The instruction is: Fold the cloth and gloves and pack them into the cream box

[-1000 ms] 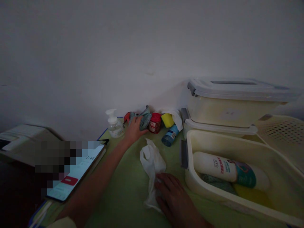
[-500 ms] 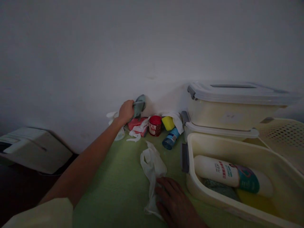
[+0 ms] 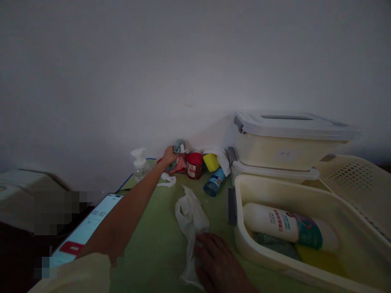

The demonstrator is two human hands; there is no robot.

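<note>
My left hand reaches to the wall at the back of the green table and is closed on a grey-green cloth, just above a pink cloth. A white crumpled item lies below that hand. My right hand rests flat, fingers spread, on a white plastic bag near the front. Beside the cloths stand a red jar, a yellow item and a tipped blue bottle.
A clear pump bottle stands left of my left hand. An open cream bin at right holds a white bottle. Lidded cream bins are stacked behind it. A lit phone lies at left.
My left hand had lifted the grey-green cloth up off the pile; now it is lower, near the pink cloth. The view has shifted so the phone shows again. My right hand stayed put.
</note>
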